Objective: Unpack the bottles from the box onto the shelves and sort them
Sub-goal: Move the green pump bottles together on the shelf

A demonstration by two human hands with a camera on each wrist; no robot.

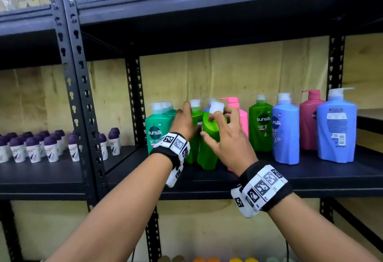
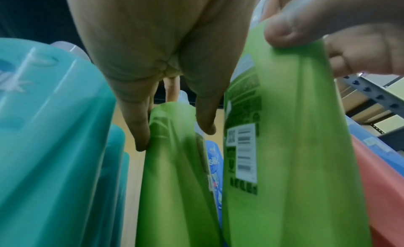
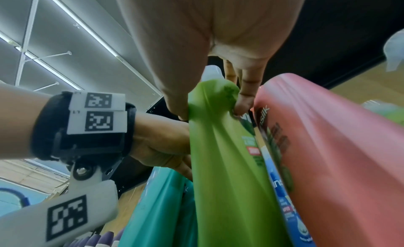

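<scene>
While my right hand [image 1: 228,139] pinches the front green bottle [image 1: 208,152] on the shelf [image 1: 310,175], left hand [image 1: 184,123] straddling the rear green bottle [image 1: 198,114], perhaps loosely, grip unclear.

A black steel shelving unit [image 1: 207,40] with keyhole-perforated uprights [image 1: 71,71] fills the head view. Two bays stand side by side, with their front uprights touching. In the right bay, a dark shelf board [image 1: 290,179] lies beneath an upper board [image 1: 207,7] of the same finish. The left bay board [image 1: 41,176] sits at nearly the same level. A pale plywood back panel [image 1: 238,71] closes the rear of both bays and continues below the boards. In the right wrist view, a grey panelled ceiling [image 3: 65,60] carries long white tube lights [image 3: 80,22] in parallel rows. The left wrist view shows a grey perforated upright [image 2: 371,95], slightly blurred.
</scene>
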